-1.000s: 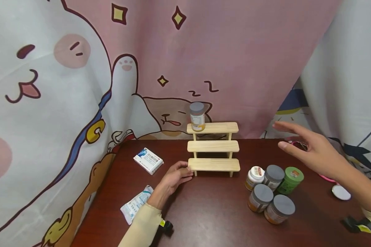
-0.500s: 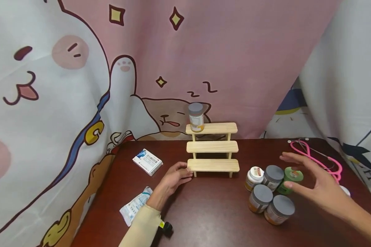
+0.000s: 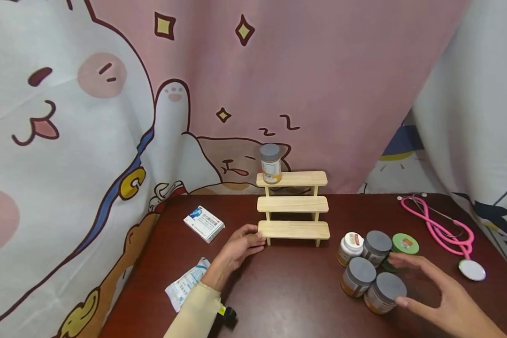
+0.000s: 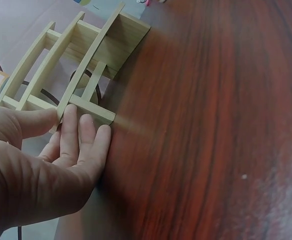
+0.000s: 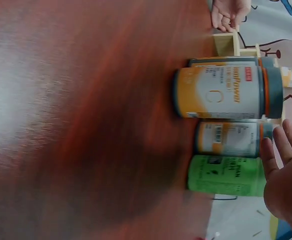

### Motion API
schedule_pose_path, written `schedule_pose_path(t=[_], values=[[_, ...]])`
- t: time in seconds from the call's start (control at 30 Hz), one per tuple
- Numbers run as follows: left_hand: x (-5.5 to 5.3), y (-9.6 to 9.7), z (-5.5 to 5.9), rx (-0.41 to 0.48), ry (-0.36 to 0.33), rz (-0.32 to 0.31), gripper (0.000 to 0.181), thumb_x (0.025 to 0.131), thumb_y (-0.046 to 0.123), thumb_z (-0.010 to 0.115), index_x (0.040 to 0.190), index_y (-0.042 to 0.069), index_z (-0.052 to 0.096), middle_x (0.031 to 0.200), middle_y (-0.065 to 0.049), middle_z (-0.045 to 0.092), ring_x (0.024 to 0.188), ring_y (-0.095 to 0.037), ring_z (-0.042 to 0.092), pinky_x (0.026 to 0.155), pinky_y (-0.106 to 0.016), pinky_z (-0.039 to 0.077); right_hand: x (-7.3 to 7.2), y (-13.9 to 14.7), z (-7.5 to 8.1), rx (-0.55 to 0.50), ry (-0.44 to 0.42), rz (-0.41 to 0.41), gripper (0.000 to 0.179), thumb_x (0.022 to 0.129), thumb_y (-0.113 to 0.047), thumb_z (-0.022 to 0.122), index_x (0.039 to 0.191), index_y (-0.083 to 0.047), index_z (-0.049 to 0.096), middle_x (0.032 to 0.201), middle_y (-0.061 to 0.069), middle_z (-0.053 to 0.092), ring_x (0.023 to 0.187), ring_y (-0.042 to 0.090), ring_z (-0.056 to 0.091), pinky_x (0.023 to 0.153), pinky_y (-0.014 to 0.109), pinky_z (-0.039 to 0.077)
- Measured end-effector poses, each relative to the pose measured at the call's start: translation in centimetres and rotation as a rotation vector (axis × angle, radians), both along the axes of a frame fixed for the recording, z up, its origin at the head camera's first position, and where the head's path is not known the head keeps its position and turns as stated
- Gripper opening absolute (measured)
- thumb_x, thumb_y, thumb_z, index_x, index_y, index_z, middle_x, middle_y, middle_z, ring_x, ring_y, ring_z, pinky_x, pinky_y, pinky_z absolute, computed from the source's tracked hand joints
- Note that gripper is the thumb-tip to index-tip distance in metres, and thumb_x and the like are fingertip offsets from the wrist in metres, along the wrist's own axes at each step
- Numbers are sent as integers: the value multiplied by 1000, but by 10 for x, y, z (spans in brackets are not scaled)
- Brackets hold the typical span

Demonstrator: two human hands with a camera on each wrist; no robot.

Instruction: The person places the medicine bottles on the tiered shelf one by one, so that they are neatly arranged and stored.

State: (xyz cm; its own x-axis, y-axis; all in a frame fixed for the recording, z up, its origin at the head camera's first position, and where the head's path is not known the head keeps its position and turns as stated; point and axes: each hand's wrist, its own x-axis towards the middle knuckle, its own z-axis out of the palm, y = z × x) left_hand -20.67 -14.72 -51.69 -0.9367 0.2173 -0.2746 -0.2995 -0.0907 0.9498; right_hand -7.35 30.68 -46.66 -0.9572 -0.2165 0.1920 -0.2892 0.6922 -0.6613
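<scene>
Right hand (image 3: pixel 452 300): fingers extended, thumb spread wide, gripping nothing. Clock refs per head view, 12 = away from person. Near-right gray-lidded jar (image 3: pixel 385 295) sits at 9 o'clock of the palm, just off the thumb tip; contact can't be told. Green jar (image 3: pixel 405 245) at 11, its side partly behind the fingers. Rear gray-lidded jar (image 3: pixel 378 244) and white bottle (image 3: pixel 350 248) at 10; near-left gray-lidded jar (image 3: pixel 358 276) at 9, beyond the near-right one.

Left hand (image 3: pixel 238 246): thumb and fingers pinch the near left end of the wooden riser (image 3: pixel 293 203), which lies at 2 o'clock of it.

Room: jars are packed tight, narrow gaps at best. Cluster is at riser's 4 o'clock, tabletop (image 3: pixel 304 291) between them and on round to 7. Pink stethoscope (image 3: pixel 427 218) takes the 1–3 o'clock side of the cluster. Far table edge meets the curtain (image 3: pixel 355 70) behind the riser. Box (image 3: pixel 204 223) at left hand's 10, pouch (image 3: pixel 188 284) at 8, beside the sleeve.

Looks: all upright. Right wrist view shows orange-and-white labels, one with a big "C". Green one has a green lid. A matching gray-lidded jar (image 3: pixel 271 164) stands on the top step's left end.
</scene>
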Motion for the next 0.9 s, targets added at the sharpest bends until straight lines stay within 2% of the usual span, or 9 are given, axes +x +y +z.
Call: schedule_pose_path(t=[0.23, 0.33, 0.43, 0.53, 0.67, 0.77, 0.83, 0.87, 0.9], values=[[-1, -2, 1, 1, 10, 1, 28, 105, 10, 61, 130, -2, 55, 108, -8, 68, 105, -22, 70, 106, -48, 59, -6, 8, -21, 4, -211, 42, 77, 91, -35, 84, 156, -31, 43, 141, -37, 47, 119, -24, 46, 84, 17, 57], [0, -2, 0, 5, 9, -11, 29, 106, 10, 60, 131, -2, 54, 108, -7, 68, 105, -22, 70, 107, -49, 59, -9, 10, -28, 31, -238, 54, 76, 92, -35, 83, 157, -30, 44, 141, -39, 45, 119, -27, 41, 81, 17, 55], [1, -3, 0, 4, 2, -17, 29, 106, 10, 60, 132, -2, 54, 108, -7, 68, 105, -21, 70, 108, -50, 58, -10, 12, -34, 47, -281, 47, 71, 93, -35, 82, 154, -25, 48, 140, -33, 52, 115, -24, 45, 79, 17, 54], [1, -3, 0, -9, -4, -14, 30, 106, 10, 60, 132, -3, 54, 106, -7, 68, 102, -20, 69, 107, -49, 58, -10, 13, -37, 59, -360, 38, 68, 95, -36, 79, 154, -19, 49, 141, -14, 61, 109, -22, 48, 79, 21, 57], [1, -3, -1, -9, -8, -15, 29, 105, 9, 61, 130, -2, 54, 103, -4, 66, 99, -18, 68, 104, -45, 60, -10, 14, -40, 64, -416, 22, 68, 97, -38, 78, 154, -15, 49, 142, 5, 64, 106, -24, 45, 86, 40, 62], [0, -2, -1, 0, -3, -19, 28, 104, 9, 62, 129, -1, 55, 101, -3, 65, 98, -17, 67, 101, -42, 61, -11, 18, -40, 56, -393, 27, 68, 95, -37, 80, 153, -15, 51, 140, -6, 64, 106, -23, 45, 87, 44, 62], [0, -2, -1, 2, -8, -17, 26, 104, 8, 62, 128, -1, 55, 100, -2, 65, 98, -17, 67, 101, -41, 61, -12, 22, -40, 56, -404, 53, 67, 96, -36, 79, 153, -16, 51, 136, -20, 62, 107, -23, 46, 84, 35, 61], [-1, -1, -1, 2, -10, -15, 26, 104, 9, 61, 127, 0, 56, 100, -2, 65, 97, -17, 67, 100, -41, 61, -13, 25, -40, 41, -420, 73, 66, 96, -34, 78, 153, -15, 50, 134, -26, 60, 107, -23, 46, 85, 38, 62], [-1, -1, 0, -1, -12, -15, 26, 104, 9, 61, 128, 0, 56, 101, -3, 65, 97, -17, 67, 101, -41, 61, -14, 28, -39, 41, -433, 99, 66, 97, -33, 77, 154, -13, 49, 133, -31, 57, 108, -22, 46, 84, 34, 61]])
